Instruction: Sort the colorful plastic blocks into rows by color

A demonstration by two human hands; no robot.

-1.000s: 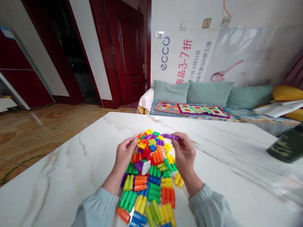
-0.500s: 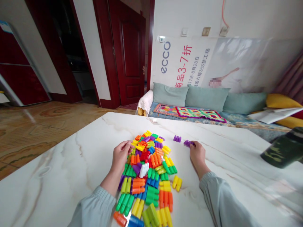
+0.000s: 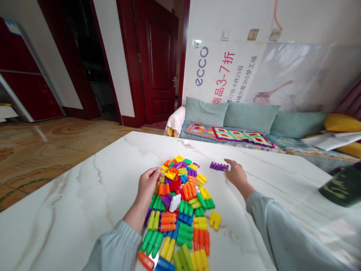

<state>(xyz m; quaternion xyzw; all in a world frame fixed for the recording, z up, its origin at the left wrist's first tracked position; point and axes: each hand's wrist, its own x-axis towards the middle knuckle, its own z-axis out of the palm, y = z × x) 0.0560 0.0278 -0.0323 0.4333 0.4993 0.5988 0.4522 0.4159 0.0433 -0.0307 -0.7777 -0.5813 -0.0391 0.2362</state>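
A row of purple plastic building blocks (image 3: 219, 166) lies on the table to the right of the pile, its pieces side by side. My right hand (image 3: 236, 175) is at the row's right end, thumb and forefinger spread; whether a fingertip touches it I cannot tell. At the upper left edge of the heap of coloured building blocks (image 3: 184, 207), my left hand (image 3: 149, 180) has its fingers pinched together. What it holds, if anything, is hidden. Yellow and orange blocks are closest to its fingertips. A white block (image 3: 175, 203) rests mid-pile.
The pile runs down the middle of the white marbled table (image 3: 93, 188). A yellow block (image 3: 215, 220) lies just right of it. On the far right stands a camouflage-patterned container (image 3: 340, 186). Beyond the table's far edge is a sofa with cushions (image 3: 252, 116).
The second purple piece has moved left against the first, making one row. My right hand has let go of it, fingers spreading. My left hand stays pinched by the pile. The view has shifted slightly.
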